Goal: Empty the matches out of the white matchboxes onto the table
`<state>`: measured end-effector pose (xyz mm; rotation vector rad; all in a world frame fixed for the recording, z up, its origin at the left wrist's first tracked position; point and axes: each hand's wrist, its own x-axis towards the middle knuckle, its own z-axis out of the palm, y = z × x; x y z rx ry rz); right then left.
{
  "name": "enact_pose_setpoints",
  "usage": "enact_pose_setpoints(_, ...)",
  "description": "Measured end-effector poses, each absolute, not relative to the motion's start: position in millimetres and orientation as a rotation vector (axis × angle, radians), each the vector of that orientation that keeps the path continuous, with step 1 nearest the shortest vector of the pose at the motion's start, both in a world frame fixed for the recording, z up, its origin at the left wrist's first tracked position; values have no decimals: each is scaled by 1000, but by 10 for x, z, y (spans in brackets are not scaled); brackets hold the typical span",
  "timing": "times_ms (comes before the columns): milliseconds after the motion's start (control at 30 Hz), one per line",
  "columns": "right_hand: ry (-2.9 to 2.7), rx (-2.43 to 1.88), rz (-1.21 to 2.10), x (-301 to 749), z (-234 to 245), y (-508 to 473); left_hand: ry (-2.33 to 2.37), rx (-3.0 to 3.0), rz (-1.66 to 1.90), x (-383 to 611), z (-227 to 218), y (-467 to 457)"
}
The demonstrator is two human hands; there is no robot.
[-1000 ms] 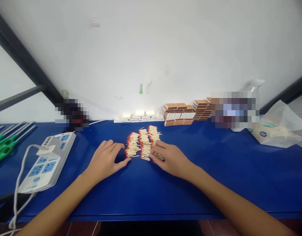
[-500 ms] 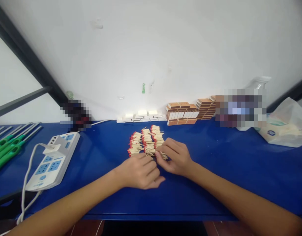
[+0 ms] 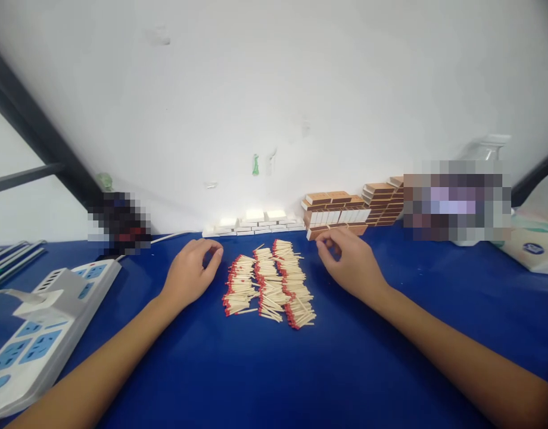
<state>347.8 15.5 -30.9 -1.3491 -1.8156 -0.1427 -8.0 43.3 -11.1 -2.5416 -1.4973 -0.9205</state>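
Observation:
Three rough columns of red-tipped matches (image 3: 265, 286) lie side by side on the blue table (image 3: 202, 369), their heads mostly toward the left. My left hand (image 3: 191, 271) is just left of the matches, its fingers loosely curled and the thumb apart, holding nothing that I can see. To the right of the columns is my right hand (image 3: 352, 262), also loosely curled with a gap inside the thumb and no match visible in it. Its fingertips are in front of the stacked brown matchboxes (image 3: 332, 223).
White matchbox trays (image 3: 256, 223) are stacked along the wall. More brown boxes (image 3: 383, 202) rise further right, beside a pixelated object (image 3: 457, 199). On the left lies a power strip (image 3: 46, 333) with a plugged-in cord. A tissue pack (image 3: 533, 244) sits far right.
My hands have left the matches' near end and moved apart, the left one leftward, the right one rightward and farther away. The whole match columns now show. The view has shifted slightly.

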Motion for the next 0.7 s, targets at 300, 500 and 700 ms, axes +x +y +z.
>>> enact_pose_setpoints(300, -1937, -1417, -149, 3447, -378, 87, -1492, -2615, -717, -118, -73, 437)
enact_pose_setpoints(500, -1954, -1462, -234, 3474, -385, 104, -1480, -2608, -684, -133, -82, 444)
enact_pose_setpoints(700, -1978, -1564, -140, 3437, -351, 62, -1427, -2565, -657, -123, -127, 449)
